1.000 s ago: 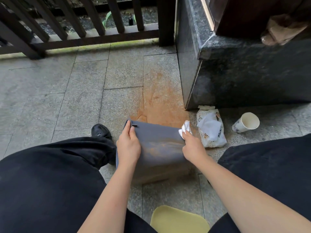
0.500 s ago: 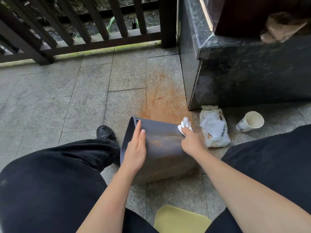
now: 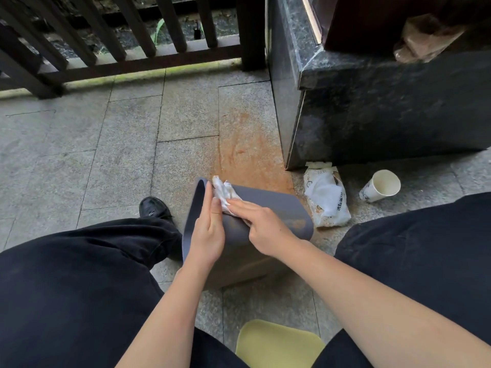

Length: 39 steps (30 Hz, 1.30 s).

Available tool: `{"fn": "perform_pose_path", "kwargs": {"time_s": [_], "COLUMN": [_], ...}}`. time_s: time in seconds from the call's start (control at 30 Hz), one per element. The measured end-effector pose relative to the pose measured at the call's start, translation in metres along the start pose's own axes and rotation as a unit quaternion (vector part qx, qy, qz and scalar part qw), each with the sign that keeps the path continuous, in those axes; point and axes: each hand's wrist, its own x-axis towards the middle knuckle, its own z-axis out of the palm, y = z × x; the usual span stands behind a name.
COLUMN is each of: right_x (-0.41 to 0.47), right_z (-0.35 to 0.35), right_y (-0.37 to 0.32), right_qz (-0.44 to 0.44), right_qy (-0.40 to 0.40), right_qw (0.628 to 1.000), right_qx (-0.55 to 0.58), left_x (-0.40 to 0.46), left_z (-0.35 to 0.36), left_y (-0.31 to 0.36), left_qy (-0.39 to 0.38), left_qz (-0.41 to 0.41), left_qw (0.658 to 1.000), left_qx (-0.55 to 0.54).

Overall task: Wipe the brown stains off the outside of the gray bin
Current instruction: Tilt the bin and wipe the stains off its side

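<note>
The gray bin (image 3: 273, 208) lies tipped on the stone floor between my knees, its flat side facing up. Brown stains show near its right edge (image 3: 297, 223) and beside my right hand. My left hand (image 3: 208, 229) rests along the bin's left edge with fingers straight, steadying it. My right hand (image 3: 261, 221) presses a crumpled white wipe (image 3: 223, 192) flat against the bin's upper left part, fingers extended. The wipe carries brown marks.
A pack of wet wipes (image 3: 326, 197) lies right of the bin, with a paper cup (image 3: 382, 185) on its side further right. A dark stone block (image 3: 385, 110) rises behind them. A rust-coloured floor patch (image 3: 247, 152) spreads beyond the bin. A yellow stool (image 3: 276, 343) sits below.
My right hand has carried the wipe from the bin's right corner across to its upper left part. The left hand has stayed on the left edge.
</note>
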Motion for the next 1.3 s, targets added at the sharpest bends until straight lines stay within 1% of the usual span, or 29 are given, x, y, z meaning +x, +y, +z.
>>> {"fn": "perform_pose_path", "kwargs": {"time_s": [0.07,0.17,0.37,0.43,0.5,0.57,0.67,0.7,0.73,0.77,0.8,0.87,0.93,1.0,1.07,1.13,1.23,1.3], "right_x": [-0.006,-0.012,0.004,0.003,0.004,0.009,0.02,0.021,0.021,0.019,0.016,0.006,-0.003,-0.008,-0.012,-0.014,-0.015,-0.009], "right_z": [-0.006,-0.006,0.013,0.019,0.022,0.022,0.018,0.016,0.015,0.015,0.017,0.025,0.029,0.027,0.023,0.017,0.011,0.01], "right_y": [0.013,0.02,-0.011,-0.018,-0.021,-0.021,-0.02,-0.019,-0.02,-0.021,-0.023,-0.024,-0.017,-0.005,0.005,0.016,0.024,0.019], "right_qz": [0.025,0.062,0.04,0.057,0.086,0.132,0.201,0.211,0.206,0.184,0.143,0.036,-0.029,-0.061,-0.059,-0.017,0.046,0.046], "right_qy": [-0.006,0.008,0.029,0.064,0.12,0.16,0.189,0.192,0.19,0.181,0.163,0.112,0.073,0.072,0.069,0.069,0.096,0.109], "right_qw": [1.0,0.998,0.996,0.991,0.979,0.958,0.915,0.905,0.904,0.916,0.938,0.983,0.996,0.995,0.993,0.994,0.993,0.993], "right_qx": [-0.011,-0.004,0.077,0.103,0.142,0.197,0.295,0.317,0.322,0.306,0.27,0.144,0.042,-0.024,-0.072,-0.085,-0.05,-0.016], "left_x": [0.002,0.003,0.003,0.004,0.007,0.01,0.015,0.016,0.017,0.017,0.017,0.016,0.017,0.02,0.024,0.027,0.025,0.025], "left_z": [-0.006,-0.01,-0.003,-0.001,0.0,0.001,0.0,0.0,0.0,0.001,0.001,0.002,0.001,-0.001,-0.004,-0.004,-0.004,-0.004], "left_y": [-0.002,-0.004,-0.003,-0.003,-0.002,-0.002,-0.003,-0.003,-0.003,-0.002,-0.001,0.001,0.0,-0.001,-0.002,-0.003,-0.002,-0.003], "left_qy": [0.012,0.013,0.011,0.013,0.014,0.021,0.021,0.018,0.018,0.018,0.018,0.011,0.012,0.023,0.032,0.035,0.042,0.047], "left_qz": [-0.015,-0.026,-0.009,-0.006,-0.007,-0.004,0.007,0.007,0.007,0.009,0.014,0.032,0.031,0.006,-0.003,-0.003,-0.002,-0.002], "left_qw": [1.0,1.0,1.0,1.0,1.0,1.0,1.0,1.0,1.0,1.0,1.0,0.999,0.999,1.0,0.999,0.999,0.999,0.999], "left_qx": [0.005,0.004,-0.019,-0.025,-0.017,-0.012,-0.006,-0.006,-0.007,-0.009,-0.013,-0.021,-0.022,-0.014,0.007,0.019,0.018,0.018]}}
